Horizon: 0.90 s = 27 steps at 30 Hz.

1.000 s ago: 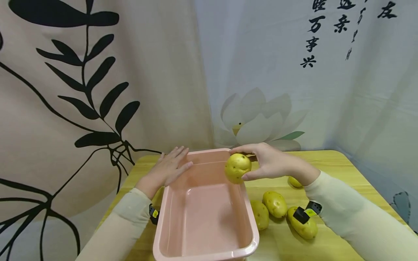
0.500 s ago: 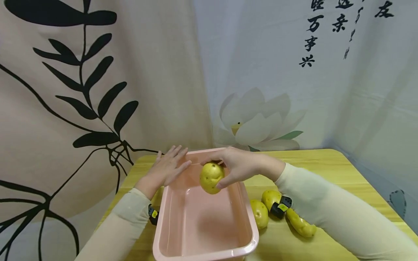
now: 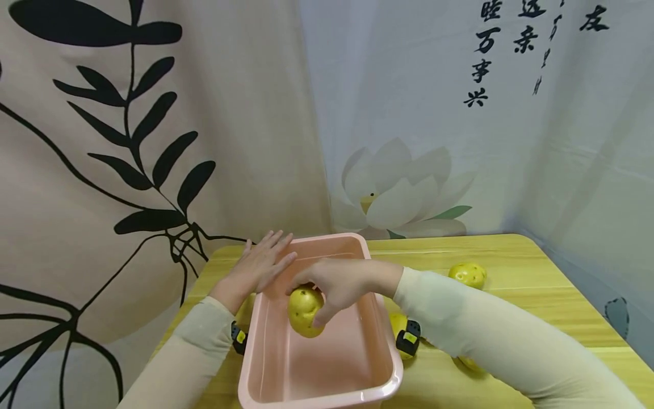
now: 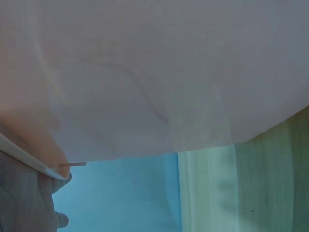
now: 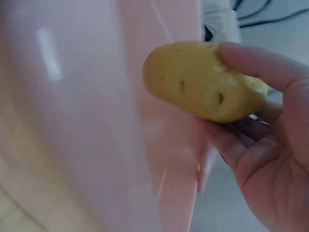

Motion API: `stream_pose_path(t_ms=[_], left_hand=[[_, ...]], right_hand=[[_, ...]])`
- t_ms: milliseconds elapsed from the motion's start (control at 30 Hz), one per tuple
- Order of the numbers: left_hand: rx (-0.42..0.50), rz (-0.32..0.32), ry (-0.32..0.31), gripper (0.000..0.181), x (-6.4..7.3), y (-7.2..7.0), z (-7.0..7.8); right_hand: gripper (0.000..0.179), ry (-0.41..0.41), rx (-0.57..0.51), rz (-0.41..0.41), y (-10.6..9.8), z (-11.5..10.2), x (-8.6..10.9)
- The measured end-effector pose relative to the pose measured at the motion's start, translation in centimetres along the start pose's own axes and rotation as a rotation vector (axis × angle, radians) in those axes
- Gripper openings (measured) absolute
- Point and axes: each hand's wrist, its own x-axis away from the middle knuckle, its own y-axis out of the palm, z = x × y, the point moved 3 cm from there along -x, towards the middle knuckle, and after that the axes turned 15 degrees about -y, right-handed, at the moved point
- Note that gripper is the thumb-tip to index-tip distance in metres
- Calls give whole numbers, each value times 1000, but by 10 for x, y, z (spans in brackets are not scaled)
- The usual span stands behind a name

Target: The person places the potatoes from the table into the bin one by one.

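A pink plastic basin [image 3: 332,369] stands on the wooden table. My right hand [image 3: 339,284] reaches over its right rim and grips a yellow potato [image 3: 305,312] between thumb and fingers, over the basin's inside. In the right wrist view the potato [image 5: 203,82] shows pitted skin, with the fingers and thumb around one end. The basin's floor shows no other potato. My left hand [image 3: 258,270] rests on the left rim toward the back, fingers straight and spread. The left wrist view is mostly filled by the basin's outer wall [image 4: 145,96], with part of that hand at lower left.
To the right of the basin, potatoes lie on the table [image 3: 511,318]: one potato [image 3: 467,275] toward the back, another [image 3: 471,363] partly under the right sleeve, and one [image 3: 398,324] beside the basin behind the wrist camera [image 3: 409,338]. A printed curtain [image 3: 255,142] hangs behind.
My right hand has carried the potato leftward from the basin's right rim to over its inside, and lower. The left hand has stayed on the rim.
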Motion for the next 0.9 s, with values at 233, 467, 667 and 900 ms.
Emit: stream_pose_path(t_ms=[233,467,667,900], left_hand=[[11,-13,-1,72,0,0,0],[12,-7,-2,73,-2,2,-1],[28,-14,-12,70,-4,3,-3],[40,-18,-6,69,-3,2,-3]], right_hand=[[60,-24,-3,-48,1,-3,-9],[43,-164,79,-106,5,-7,-30],[55,-84,-18,-125,18,0,-39],[53,-80,-179,-113,34,5,-46]])
